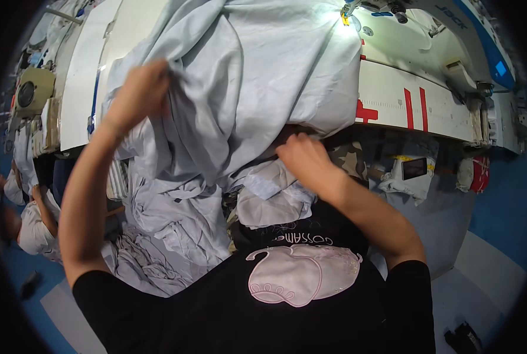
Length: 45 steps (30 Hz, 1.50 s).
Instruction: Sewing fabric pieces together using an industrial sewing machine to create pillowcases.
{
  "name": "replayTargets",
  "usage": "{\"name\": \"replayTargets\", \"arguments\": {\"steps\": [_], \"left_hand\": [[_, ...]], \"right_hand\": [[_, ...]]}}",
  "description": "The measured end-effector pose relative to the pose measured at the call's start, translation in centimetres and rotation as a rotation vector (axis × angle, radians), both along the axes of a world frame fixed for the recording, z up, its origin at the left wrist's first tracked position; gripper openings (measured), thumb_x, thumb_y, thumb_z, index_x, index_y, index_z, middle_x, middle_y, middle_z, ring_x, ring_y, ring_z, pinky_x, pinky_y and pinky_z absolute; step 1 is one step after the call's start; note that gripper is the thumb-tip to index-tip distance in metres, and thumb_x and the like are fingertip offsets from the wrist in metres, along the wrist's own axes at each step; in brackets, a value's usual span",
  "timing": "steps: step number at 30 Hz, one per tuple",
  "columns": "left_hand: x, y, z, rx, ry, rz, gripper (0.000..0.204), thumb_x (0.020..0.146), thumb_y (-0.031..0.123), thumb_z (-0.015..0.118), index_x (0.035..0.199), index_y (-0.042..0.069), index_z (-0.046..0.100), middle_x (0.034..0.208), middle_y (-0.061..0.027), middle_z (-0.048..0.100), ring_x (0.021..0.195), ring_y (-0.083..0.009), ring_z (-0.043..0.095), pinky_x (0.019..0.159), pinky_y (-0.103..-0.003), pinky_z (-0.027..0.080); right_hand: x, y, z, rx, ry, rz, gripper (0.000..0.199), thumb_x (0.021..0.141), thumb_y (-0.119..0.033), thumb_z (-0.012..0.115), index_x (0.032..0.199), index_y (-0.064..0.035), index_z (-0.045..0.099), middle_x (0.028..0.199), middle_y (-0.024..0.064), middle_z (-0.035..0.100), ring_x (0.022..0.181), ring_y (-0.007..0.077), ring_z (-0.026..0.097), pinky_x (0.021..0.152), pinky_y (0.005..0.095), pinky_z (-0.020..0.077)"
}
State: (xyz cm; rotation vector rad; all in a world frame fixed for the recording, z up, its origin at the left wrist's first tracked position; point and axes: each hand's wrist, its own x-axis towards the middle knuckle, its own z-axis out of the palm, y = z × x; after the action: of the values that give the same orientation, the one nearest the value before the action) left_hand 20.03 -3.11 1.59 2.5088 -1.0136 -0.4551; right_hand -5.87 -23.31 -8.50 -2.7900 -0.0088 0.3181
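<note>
A large pale grey-blue cloth (245,76) is heaped over a white sewing table (393,94) and spills off its front edge onto my lap. My left hand (140,94) is raised at the left and pinches a fold of this cloth, lifting it. My right hand (302,154) is lower, at the table's front edge, with its fingers closed on the cloth's underside where it hangs down. More of the same fabric (175,218) lies bunched below my hands. The sewing machine (452,29) stands at the far right with its lamp lit over the needle area (347,16).
Red marks are painted on the table top (414,109). A small phone (414,168) lies on white cloth under the table at the right. Another person in a white shirt (33,227) sits at the far left. The floor (499,218) is blue.
</note>
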Motion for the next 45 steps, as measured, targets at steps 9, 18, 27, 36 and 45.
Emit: {"name": "replayTargets", "arguments": {"steps": [9,18,27,36,45], "left_hand": [[23.1,-2.1,5.8,0.157,-1.083,0.094,0.021,0.097,0.015,0.053,0.096,-0.002,0.066,0.095,-0.0222,0.07,0.088,-0.0341,0.069,0.077,-0.045,0.054],[21.4,3.4,-8.1,0.188,-0.809,0.16,0.037,0.093,0.031,0.063,0.112,-0.001,0.062,0.122,-0.0301,0.056,0.114,-0.0469,0.054,0.099,-0.049,0.046],[-1.5,-3.5,-2.7,-0.032,-0.148,-0.422,0.059,0.098,0.047,0.056,0.145,0.011,0.048,0.127,-0.0254,0.062,0.12,-0.0415,0.058,0.103,-0.043,0.043],[-2.7,-6.9,-4.3,-0.519,-0.685,-0.267,0.037,0.08,-0.002,0.069,0.117,0.002,0.063,0.116,-0.0176,0.063,0.107,-0.0357,0.061,0.094,-0.041,0.049],[-26.6,-7.2,-6.3,-0.428,-0.252,-0.483,0.063,0.071,0.024,0.078,0.126,0.003,0.055,0.124,-0.0146,0.052,0.107,-0.0324,0.054,0.09,-0.043,0.042]], "right_hand": [[-9.6,1.9,8.8,0.783,-0.685,-0.057,0.028,0.07,0.012,0.065,0.092,-0.0035,0.074,0.084,0.0093,0.063,0.071,0.0222,0.063,0.064,0.0317,0.0522],[-15.6,-0.9,-3.3,1.257,-0.321,-1.057,0.033,0.1,-0.013,0.057,0.13,-0.0008,0.053,0.117,0.0071,0.061,0.103,0.0167,0.062,0.085,0.0308,0.0543],[-7.2,-7.4,-4.2,1.404,-0.455,-0.879,0.028,0.094,-0.007,0.065,0.12,0.0015,0.061,0.113,0.0059,0.067,0.105,0.0138,0.061,0.096,0.0286,0.0449],[-13.0,-0.4,0.2,1.85,-0.259,-0.891,0.017,0.101,-0.019,0.059,0.105,-0.0045,0.067,0.088,0.0014,0.07,0.073,0.0085,0.062,0.065,0.0219,0.0465],[-13.8,-0.4,0.0,1.672,-0.272,-0.83,0.021,0.102,-0.023,0.058,0.094,-0.0053,0.067,0.076,-0.0007,0.062,0.063,0.0053,0.052,0.057,0.0196,0.0374]]}}
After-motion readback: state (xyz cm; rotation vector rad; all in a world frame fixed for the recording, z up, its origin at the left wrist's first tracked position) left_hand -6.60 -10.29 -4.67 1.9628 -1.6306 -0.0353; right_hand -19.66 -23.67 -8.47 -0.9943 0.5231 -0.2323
